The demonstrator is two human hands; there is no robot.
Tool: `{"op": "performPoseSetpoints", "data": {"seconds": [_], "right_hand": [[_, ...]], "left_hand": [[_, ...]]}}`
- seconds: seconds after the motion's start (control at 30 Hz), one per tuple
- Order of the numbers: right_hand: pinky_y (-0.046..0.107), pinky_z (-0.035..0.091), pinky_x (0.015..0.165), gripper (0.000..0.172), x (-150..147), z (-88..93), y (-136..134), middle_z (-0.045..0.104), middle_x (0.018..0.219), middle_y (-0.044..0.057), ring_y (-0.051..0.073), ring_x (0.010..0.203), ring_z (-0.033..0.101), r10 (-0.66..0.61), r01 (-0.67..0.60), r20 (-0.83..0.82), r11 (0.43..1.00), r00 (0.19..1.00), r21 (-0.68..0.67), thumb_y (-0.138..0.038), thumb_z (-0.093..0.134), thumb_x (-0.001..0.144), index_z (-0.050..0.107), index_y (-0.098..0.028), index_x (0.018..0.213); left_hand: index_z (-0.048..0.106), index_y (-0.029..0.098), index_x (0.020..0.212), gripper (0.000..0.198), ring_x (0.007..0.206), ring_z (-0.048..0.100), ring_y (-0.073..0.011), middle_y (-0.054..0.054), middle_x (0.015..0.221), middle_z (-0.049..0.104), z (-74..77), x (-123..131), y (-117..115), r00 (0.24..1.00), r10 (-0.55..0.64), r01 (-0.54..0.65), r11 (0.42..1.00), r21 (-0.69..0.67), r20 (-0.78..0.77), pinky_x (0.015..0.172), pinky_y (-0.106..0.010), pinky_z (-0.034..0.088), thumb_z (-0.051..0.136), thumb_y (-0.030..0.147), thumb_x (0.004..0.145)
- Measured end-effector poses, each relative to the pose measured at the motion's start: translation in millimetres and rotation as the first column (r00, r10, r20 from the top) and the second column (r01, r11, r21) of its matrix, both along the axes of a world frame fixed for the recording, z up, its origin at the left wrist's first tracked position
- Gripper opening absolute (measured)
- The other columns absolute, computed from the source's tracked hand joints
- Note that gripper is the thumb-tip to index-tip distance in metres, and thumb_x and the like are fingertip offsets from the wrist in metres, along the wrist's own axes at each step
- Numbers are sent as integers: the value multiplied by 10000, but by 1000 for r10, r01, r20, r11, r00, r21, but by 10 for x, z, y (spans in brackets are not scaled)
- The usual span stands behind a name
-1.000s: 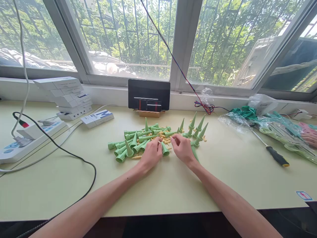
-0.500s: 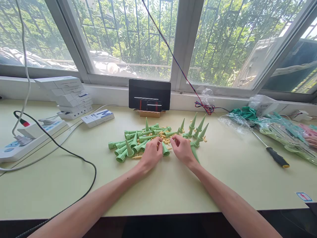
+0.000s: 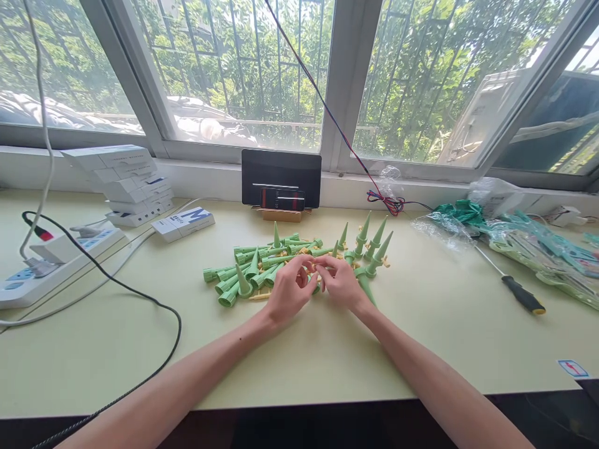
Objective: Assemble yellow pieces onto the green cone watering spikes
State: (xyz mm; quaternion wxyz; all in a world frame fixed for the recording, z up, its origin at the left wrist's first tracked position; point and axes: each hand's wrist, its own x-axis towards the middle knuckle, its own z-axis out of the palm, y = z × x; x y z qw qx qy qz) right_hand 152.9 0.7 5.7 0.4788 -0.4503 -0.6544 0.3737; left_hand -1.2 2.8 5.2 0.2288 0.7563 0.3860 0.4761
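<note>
Over the front of a pile of green plastic spikes (image 3: 229,284), my left hand (image 3: 291,287) and my right hand (image 3: 342,284) meet at the fingertips. Both are closed in a pinch. Whatever small thing sits between the fingers is too covered to make out. Small yellow plastic pieces (image 3: 259,297) lie among and in front of the spikes, which are hollow cones with ribbed open ends. To the right of my right hand, several green spikes (image 3: 378,249) stand point up with yellow pieces at their bases. One more green spike (image 3: 366,287) lies partly behind my right wrist.
A black tablet (image 3: 281,168) with a phone (image 3: 282,199) leans by the window. Stacked white boxes (image 3: 135,181) and a power strip (image 3: 88,249) are at left, with a black cable (image 3: 140,299) crossing the table. A screwdriver (image 3: 523,294) and plastic bags (image 3: 528,243) lie at right.
My two hands have come together, the right one moving slightly left, and their fingertips now meet. The green spike that showed between them is now mostly covered.
</note>
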Motion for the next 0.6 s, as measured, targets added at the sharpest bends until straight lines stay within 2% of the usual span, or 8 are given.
{"op": "performPoseSetpoints", "data": {"seconds": [0.17, 0.37, 0.6], "right_hand": [[266, 487, 506, 265, -24, 2, -6, 687, 858, 42, 119, 506, 552, 78, -78, -15, 997, 997, -15, -364, 507, 919, 711, -205, 979], [263, 498, 526, 257, -25, -33, -4, 679, 813, 28, 115, 492, 537, 82, -82, 12, 997, 997, 0, -350, 495, 913, 704, -204, 944], [257, 493, 511, 242, -29, -20, -10, 685, 837, 32, 114, 503, 534, 74, -74, 23, 997, 997, -1, -347, 492, 895, 688, -205, 913]], "left_hand": [[575, 193, 1064, 222, 600, 580, -91, -14, 888, 660, 5, 0, -18, 999, -36, 37, 999, -24, 18, 566, -220, 491, 549, 168, 845], [578, 195, 1075, 185, 701, 656, -130, -37, 906, 682, 9, -1, -22, 999, -29, 30, 998, -57, 26, 566, -214, 490, 511, 212, 904], [583, 204, 1081, 191, 693, 630, -135, -44, 915, 673, 4, -6, -13, 999, -46, 47, 997, -65, 18, 576, -231, 496, 446, 266, 964]]}}
